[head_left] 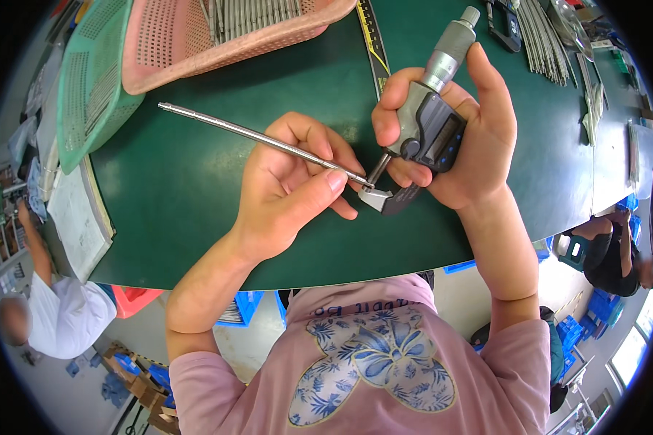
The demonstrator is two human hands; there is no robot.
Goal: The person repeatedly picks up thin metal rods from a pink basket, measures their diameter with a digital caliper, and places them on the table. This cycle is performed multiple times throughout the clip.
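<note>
My left hand (286,185) pinches a slim metal rod (247,132) between thumb and fingers. Its far end points up to the left, toward the baskets. The near end sits in the jaw gap of a digital micrometer (429,119), close to the anvil and the spindle; whether both faces touch it I cannot tell. My right hand (475,138) is wrapped round the micrometer body, with the thimble pointing up and away and the frame's curved end low by the left fingertips. The small grey display faces up, too dim to read.
A pink basket (189,69) of metal rods stands at the far left, beside a green basket (69,138). A ruler (374,47) lies behind my hands. Bundled rods (540,40) and a caliper (506,25) are far right. Papers (83,217) lie left. Two people sit off to the sides.
</note>
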